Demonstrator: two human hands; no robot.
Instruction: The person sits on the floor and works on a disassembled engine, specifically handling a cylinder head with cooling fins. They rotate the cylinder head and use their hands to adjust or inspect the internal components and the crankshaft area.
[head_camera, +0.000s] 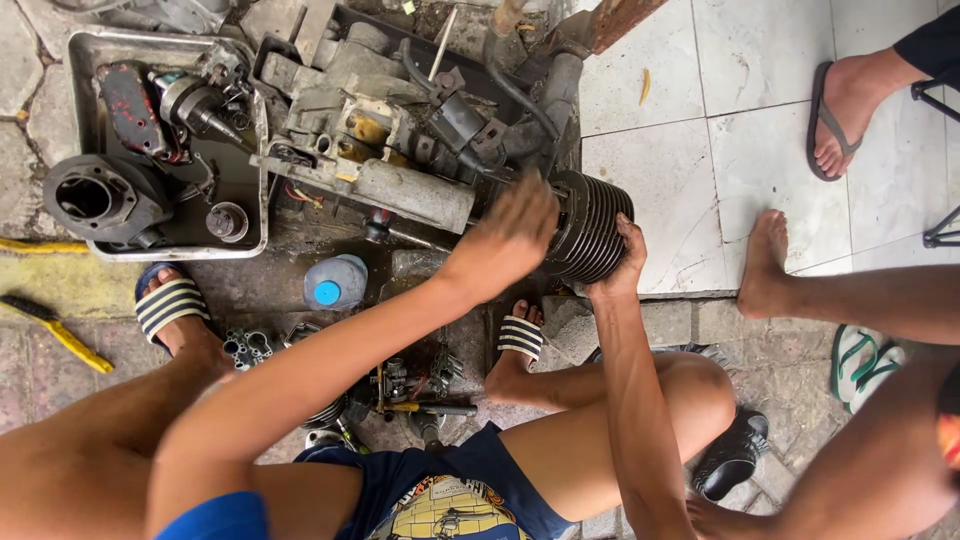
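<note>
The engine block (380, 150) is the biggest thing here, lying on the ground ahead of both my hands, and the finned cylinder (592, 228) sticks off its right end, right at my grip. The cylinder's long axis runs roughly left to right, tilted a bit toward me at the right; its open end points right and slightly toward me, away from the block, and the fins stack along that axis. My right hand (628, 255) is the nearer one: it's clamped on the cylinder's near right edge, thumb over the outer fins, fingers wrapped under the rim. My left hand (512, 232) is just left of the cylinder, over the joint where the cylinder meets the block; it's motion-blurred, fingers look spread, so I can't tell if it's gripping or just pressing. So the cylinder sits between my two hands, the block beyond and left of the left hand. Farther left of my grip, a metal tray (255, 150) holds loose engine parts. Below my left hand, toward me, stands a small plastic bottle (336, 283) with a blue cap. Well left, a yellow-handled tool (60, 335) lies on the pavement.
</note>
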